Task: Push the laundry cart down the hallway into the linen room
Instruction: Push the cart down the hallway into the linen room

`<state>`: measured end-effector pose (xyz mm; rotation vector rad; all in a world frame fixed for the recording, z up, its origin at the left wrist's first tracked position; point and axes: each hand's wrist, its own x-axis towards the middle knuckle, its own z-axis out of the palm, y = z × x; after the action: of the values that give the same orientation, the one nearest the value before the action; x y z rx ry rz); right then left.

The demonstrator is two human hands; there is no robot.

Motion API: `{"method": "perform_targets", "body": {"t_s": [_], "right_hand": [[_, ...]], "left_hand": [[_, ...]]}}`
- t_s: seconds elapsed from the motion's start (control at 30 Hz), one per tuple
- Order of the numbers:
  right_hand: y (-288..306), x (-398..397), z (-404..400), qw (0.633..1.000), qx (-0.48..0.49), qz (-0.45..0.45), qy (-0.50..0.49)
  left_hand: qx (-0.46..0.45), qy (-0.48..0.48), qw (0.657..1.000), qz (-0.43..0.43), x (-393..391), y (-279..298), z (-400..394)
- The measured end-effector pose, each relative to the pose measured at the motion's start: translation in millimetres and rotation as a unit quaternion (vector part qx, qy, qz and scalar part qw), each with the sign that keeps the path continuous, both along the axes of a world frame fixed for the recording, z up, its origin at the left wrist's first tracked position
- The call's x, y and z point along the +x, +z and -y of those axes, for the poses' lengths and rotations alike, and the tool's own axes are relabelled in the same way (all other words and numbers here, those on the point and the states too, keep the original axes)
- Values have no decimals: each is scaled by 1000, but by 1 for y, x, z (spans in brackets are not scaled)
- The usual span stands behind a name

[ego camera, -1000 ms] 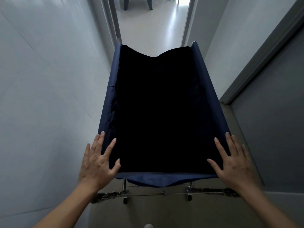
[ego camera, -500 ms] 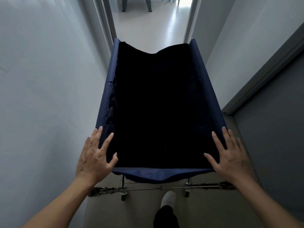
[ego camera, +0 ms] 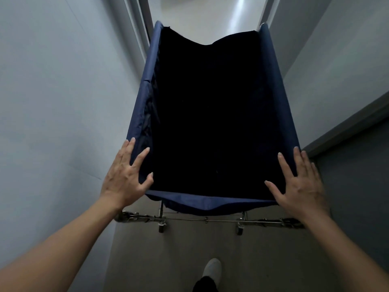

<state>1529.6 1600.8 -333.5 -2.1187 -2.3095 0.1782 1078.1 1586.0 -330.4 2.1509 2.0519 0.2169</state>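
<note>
Laundry cart (ego camera: 212, 199) fills the narrow hallway dead ahead, long axis toward 12 o'clock doorway, left hand (ego camera: 124, 178) and right hand (ego camera: 299, 186) flat, fingers spread, on near corners, equally close.

A plain pale grey wall (ego camera: 52, 102) fills the left side, with a faint seam line running across it. Opposite it is a lighter grey wall (ego camera: 336, 60). Low on the right is a dark grey door panel (ego camera: 357, 197), edged by a dark grey frame strip (ego camera: 347, 127). The smooth beige floor (ego camera: 168, 260) below turns glossy and bright far ahead. A white shoe (ego camera: 212, 268) rests on it near the bottom edge, under a black trouser leg (ego camera: 205, 285).
</note>
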Motion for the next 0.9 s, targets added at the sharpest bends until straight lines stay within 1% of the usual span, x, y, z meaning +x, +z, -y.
{"method": "perform_targets", "body": {"t_s": [0.23, 0.7, 0.9], "right_hand": [[-9, -2, -79, 1000, 22, 13, 2], [-10, -17, -259, 999, 37, 33, -14], [-10, -23, -344, 999, 21, 41, -19]], "left_hand": [[23, -10, 1000, -4, -7, -8, -83], [23, -10, 1000, 1, -18, -9, -272], [7, -8, 1000, -1, -22, -2, -358]]}}
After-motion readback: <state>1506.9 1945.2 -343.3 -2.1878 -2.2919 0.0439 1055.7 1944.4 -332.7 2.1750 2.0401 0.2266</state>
